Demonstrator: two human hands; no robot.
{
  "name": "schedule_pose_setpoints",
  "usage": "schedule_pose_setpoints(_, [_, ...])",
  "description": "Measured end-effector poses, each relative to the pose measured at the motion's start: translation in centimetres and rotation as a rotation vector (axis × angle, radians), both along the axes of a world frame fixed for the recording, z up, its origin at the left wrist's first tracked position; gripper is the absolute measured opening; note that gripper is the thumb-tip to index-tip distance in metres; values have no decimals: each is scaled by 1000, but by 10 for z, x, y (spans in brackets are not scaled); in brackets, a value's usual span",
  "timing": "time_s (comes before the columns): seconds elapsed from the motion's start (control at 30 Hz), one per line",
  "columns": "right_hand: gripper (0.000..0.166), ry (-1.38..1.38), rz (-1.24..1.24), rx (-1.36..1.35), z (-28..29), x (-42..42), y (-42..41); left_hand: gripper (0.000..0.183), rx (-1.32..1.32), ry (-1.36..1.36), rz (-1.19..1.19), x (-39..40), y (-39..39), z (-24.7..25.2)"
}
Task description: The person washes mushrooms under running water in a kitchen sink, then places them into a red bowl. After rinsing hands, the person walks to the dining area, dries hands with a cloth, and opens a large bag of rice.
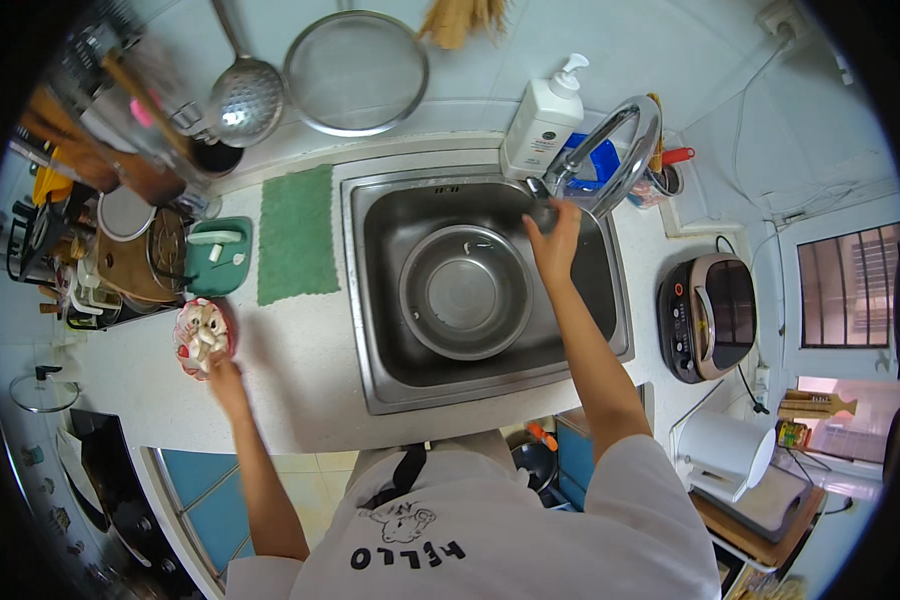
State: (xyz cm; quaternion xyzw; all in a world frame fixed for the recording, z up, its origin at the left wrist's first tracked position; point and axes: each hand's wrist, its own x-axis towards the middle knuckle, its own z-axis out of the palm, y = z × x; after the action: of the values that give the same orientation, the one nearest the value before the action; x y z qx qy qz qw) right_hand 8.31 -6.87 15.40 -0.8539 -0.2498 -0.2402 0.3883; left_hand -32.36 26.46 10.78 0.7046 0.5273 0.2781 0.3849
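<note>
My left hand (pixel 226 379) is at the near rim of a small red-and-white patterned dish (pixel 229 319), its fingertips touching the dish or its contents. Pale, cut food pieces (pixel 208 334) fill the dish; their kind is unclear. My right hand (pixel 557 244) is raised over the right side of the stainless steel sink (pixel 390 382), just below the chrome faucet (pixel 634 150). Its thumb and fingers are spread around something greyish and blurred, so a grip cannot be made out. A round metal basin (pixel 461 296) rests in the sink with a little water and small bits inside.
Left of the sink lies a green cloth (pixel 298 236), beside a green tray (pixel 225 274) holding a white-handled tool. A white pump bottle (pixel 544 124) stands behind the sink. At right are a black countertop appliance (pixel 709 319) and a white container (pixel 720 450). Utensils hang along the back wall.
</note>
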Motion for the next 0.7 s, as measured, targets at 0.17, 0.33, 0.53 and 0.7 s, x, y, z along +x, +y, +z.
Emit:
schedule_pose_setpoints(0.17, [29, 53, 184, -34, -44, 83, 11, 9, -1169, -298, -416, 204, -171, 46])
schedule_pose_setpoints(0.33, [21, -44, 211, -140, -62, 99, 11, 14, -1594, -318, -425, 324, -250, 21])
schedule_pose_setpoints(0.53, [23, -134, 324, -23, -69, 108, 5, 11, -1715, -421, -282, 370, -273, 5])
schedule_pose_setpoints(0.7, [19, -181, 384, -45, -85, 116, 3, 10, -1706, -490, -214, 378, -274, -6])
